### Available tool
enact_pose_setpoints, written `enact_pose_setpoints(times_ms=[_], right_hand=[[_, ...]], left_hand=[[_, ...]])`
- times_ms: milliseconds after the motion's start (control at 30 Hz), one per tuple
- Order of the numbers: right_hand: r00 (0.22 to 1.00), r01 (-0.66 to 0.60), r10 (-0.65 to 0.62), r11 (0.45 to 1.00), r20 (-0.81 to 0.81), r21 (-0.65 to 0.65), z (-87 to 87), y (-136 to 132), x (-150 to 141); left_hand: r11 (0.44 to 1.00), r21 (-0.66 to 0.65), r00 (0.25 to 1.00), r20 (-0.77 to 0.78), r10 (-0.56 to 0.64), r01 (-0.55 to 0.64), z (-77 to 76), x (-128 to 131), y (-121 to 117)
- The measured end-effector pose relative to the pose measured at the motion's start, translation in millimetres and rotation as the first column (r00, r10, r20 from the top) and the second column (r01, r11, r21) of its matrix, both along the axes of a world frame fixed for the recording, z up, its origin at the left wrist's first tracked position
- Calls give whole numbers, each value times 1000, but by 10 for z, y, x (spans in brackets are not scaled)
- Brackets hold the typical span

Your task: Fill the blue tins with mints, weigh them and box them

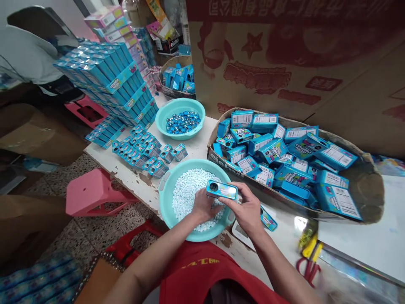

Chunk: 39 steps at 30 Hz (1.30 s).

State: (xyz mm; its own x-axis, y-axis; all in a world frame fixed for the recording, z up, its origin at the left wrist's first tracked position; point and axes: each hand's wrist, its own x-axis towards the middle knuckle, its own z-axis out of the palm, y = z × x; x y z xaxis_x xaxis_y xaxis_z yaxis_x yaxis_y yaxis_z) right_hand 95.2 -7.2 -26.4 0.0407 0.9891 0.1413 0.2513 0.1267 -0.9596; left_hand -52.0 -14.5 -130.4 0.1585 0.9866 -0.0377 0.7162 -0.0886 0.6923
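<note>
As we hold the blue tin (222, 190) above the right side of the large basin (166, 204), its long axis runs from left to right, dipping slightly to the right, with the round hole (214, 186) at the end nearer our left hand (202, 207). Our right hand (248, 209) has the opposite end, thumb and fingers closed around it. Just below the tin, our left hand reaches into the white pellets (190, 185); its fingers are partly hidden, so we cannot tell how far they curl or whether they have hold of any. Under the basin we have a white tabletop (202, 150), its paint chipped along the near edge. Beyond stands a smaller basin (180, 137) of blue caps (183, 122), with rows of other tins (139, 147) to its left, while a cardboard tray (367, 185) heaped with blue packs (274, 150) spreads to our right. Farther off we see stacked boxes (107, 76), a pink stool (85, 190) on speckled floor (82, 228), and a large carton (294, 63) behind the tray.
</note>
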Motion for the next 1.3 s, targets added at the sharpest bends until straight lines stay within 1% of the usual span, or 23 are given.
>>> enact_pose_setpoints(times_ms=[67, 100, 133, 167, 200, 233, 267, 300, 367, 433, 467, 500, 533, 567, 600, 633, 700, 767, 833, 1000, 1133, 1200, 1300], right_hand=[[999, -13, 12, 999, 49, 39, -29, 61, -42], [996, -31, 28, 999, 83, 41, -63, 88, -69], [992, -56, 52, 998, 116, 30, -106, 108, -96], [987, -81, 78, 997, 140, 13, -154, 121, -118], [983, -97, 97, 995, 154, -5, -204, 124, -134], [982, -101, 103, 995, 161, -18, -251, 119, -143], [981, -96, 99, 995, 165, -25, -294, 105, -146], [981, -89, 93, 996, 171, -29, -332, 86, -144], [978, -84, 89, 996, 189, -38, -394, 41, -139], [971, -96, 104, 994, 214, -47, -441, 2, -154], [967, -106, 114, 993, 229, -50, -460, -11, -173], [961, -118, 127, 992, 247, -53, -474, -21, -199], [953, -134, 144, 989, 267, -57, -483, -26, -231], [943, -154, 165, 986, 288, -61, -486, -30, -266], [933, -179, 191, 982, 307, -66, -482, -33, -299], [923, -203, 214, 977, 321, -68, -471, -37, -329], [911, -238, 246, 969, 331, -64, -430, -49, -367], [913, -236, 239, 971, 330, -49, -374, -68, -375], [919, -217, 218, 975, 327, -40, -322, -86, -363], [921, -217, 219, 975, 323, -41, -256, -94, -318], [927, -210, 215, 976, 307, -52, -257, -81, -288], [926, -218, 225, 974, 302, -59, -268, -82, -286], [925, -223, 236, 972, 297, -78, -285, -87, -306]], left_hand=[[988, 19, 977, -154, -147, 151, -20, 45, -107], [978, 15, 959, -199, -203, 210, -22, 24, -138], [973, -7, 950, -215, -228, 232, -25, -22, -151], [975, -38, 954, -198, -224, 221, -28, -90, -149], [982, -70, 973, -144, -182, 174, -31, -171, -133], [991, -102, 995, -49, -90, 84, -30, -257, -107], [990, -139, 997, 67, 41, -31, -21, -340, -77], [973, -180, 968, 177, 177, -145, 0, -412, -46], [917, -261, 867, 324, 378, -302, 93, -508, 9], [854, -349, 729, 452, 513, -385, 256, -522, 49], [828, -392, 634, 533, 560, -401, 356, -502, 66], [801, -437, 505, 623, 597, -409, 460, -468, 81], [783, -471, 366, 701, 612, -407, 561, -427, 98], [776, -488, 248, 757, 604, -401, 651, -383, 115], [778, -485, 174, 793, 584, -400, 727, -340, 134], [777, -479, 124, 814, 567, -408, 785, -304, 152], [769, -469, 65, 835, 546, -435, 854, -256, 184], [762, -457, 38, 847, 530, -458, 880, -237, 203], [762, -452, 33, 851, 525, -464, 889, -230, 210], [759, -457, 63, 837, 543, -464, 921, -204, 208], [750, -459, 60, 834, 548, -477, 955, -169, 203], [761, -449, 71, 839, 539, -469, 960, -148, 191], [789, -411, 118, 851, 511, -457, 953, -122, 163]])
